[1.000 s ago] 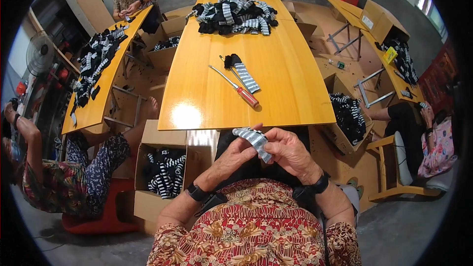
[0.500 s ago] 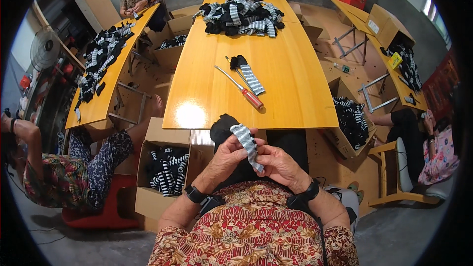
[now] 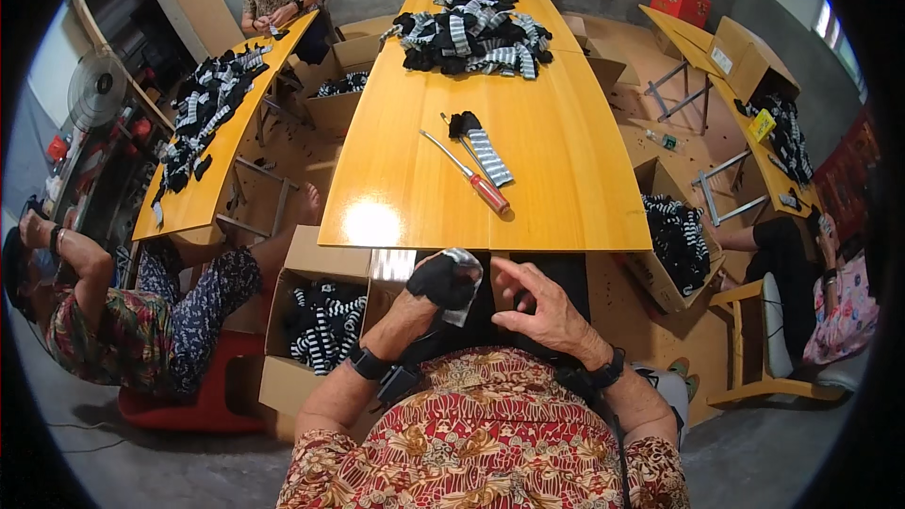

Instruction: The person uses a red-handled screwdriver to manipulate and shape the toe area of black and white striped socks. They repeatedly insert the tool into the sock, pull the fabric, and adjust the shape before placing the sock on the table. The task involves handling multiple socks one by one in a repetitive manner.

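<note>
A black sock with a grey striped part lies draped over my left hand, which grips it just in front of the table's near edge. The sock hides most of that hand's fingers. Just right of it, my right hand is open, thumb and forefinger apart, touching nothing. On the table ahead lies a screwdriver with a red handle. Beside it rests another black and grey striped sock, with a thin pointed tool partly under it.
A heap of socks covers the table's far end. Cardboard boxes of striped socks stand on the floor at left and right. Side tables carry more socks. Several people sit around, one close at left.
The right hand has let go of the sock and moved right, its fingers spreading. The sock, earlier stretched between both hands, now hangs over the left hand. The view has shifted slightly.
</note>
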{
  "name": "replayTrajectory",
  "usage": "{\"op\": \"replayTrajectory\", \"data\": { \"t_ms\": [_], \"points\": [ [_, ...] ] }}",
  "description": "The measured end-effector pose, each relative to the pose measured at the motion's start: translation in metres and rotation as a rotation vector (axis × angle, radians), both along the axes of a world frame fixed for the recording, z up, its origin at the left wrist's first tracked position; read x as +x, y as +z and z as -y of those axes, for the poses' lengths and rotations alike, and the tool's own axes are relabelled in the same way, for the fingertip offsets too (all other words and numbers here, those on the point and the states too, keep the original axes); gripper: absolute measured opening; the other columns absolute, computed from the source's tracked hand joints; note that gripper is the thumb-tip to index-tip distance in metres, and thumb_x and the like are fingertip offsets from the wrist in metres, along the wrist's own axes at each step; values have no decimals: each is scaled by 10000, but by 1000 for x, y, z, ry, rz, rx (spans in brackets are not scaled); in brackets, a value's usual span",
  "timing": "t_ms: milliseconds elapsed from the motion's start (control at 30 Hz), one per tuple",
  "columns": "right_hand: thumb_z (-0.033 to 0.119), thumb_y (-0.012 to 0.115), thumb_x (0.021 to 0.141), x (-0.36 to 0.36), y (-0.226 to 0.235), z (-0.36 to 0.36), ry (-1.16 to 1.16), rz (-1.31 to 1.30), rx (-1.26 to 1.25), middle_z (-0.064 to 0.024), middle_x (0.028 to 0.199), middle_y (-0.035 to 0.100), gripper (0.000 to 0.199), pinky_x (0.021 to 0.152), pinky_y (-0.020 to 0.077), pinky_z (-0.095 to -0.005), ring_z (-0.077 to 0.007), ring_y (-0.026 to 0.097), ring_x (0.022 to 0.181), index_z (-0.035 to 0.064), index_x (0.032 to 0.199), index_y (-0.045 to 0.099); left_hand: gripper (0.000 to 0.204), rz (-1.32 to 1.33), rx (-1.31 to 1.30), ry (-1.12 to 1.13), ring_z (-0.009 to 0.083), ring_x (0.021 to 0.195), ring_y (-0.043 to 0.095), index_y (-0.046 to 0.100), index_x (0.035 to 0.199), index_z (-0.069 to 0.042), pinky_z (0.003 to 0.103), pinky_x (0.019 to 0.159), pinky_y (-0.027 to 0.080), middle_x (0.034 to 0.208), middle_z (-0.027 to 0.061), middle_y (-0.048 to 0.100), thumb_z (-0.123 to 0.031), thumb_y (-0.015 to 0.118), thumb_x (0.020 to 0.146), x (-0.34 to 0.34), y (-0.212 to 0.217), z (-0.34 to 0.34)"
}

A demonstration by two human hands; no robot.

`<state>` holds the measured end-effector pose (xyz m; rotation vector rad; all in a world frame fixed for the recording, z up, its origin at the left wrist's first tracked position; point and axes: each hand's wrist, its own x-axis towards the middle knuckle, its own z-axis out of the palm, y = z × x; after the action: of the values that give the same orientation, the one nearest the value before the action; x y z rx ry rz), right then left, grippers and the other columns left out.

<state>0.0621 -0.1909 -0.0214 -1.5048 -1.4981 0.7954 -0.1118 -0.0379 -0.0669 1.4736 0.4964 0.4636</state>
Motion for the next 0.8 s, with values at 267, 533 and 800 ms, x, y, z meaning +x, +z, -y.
{"op": "replayTrajectory", "data": {
  "t_ms": [267,533,800],
  "points": [
    [112,757,676,-5,2,-12,29,229,307,-167,1177,504,824,946,465,-395,-331,530,1095,91,1427,417,218,88,-116,-167,71,853,567,601,1087,-37,213,715,480,975,4,621,-143,632,899,14,1,12],
    [12,619,799,-3,-17,-18,-23,180,434,-143,1047,588,431,809,514,-346,-288,608,891,58,1227,602,173,142,-311,-271,50,880,542,586,1042,-54,206,779,462,938,-30,586,-114,642,890,8,-9,10],
    [46,631,776,-2,12,-21,72,305,415,-150,1102,559,486,852,496,-372,-307,581,978,51,1258,569,205,199,-396,-213,96,897,568,583,1069,-43,237,792,477,960,-3,594,-62,627,870,8,-20,4]
  ]
}}
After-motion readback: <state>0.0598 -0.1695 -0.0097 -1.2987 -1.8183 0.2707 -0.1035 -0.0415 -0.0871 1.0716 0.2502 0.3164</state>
